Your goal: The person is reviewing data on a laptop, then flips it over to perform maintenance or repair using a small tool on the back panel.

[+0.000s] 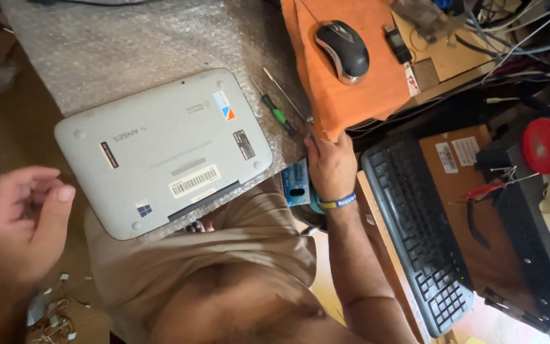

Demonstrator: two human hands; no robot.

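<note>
This looks like a small electronics repair workshop, perhaps one set up in a home, though the tight downward view shows no walls to settle that. A grey laptop [163,150] lies bottom-up on a sheet of bubble wrap [128,44] spread over the counter, with two thin screwdrivers [275,108] just beside it. To the right sit a black keyboard [418,232], a mouse [343,50] on an orange cloth [345,83], and a heap of loose cables [517,38]. Cardboard pieces [453,159], a red-handled tool [488,188] and a red round cap [541,145] crowd that side. Small scraps [55,312] litter the floor at lower left.
</note>
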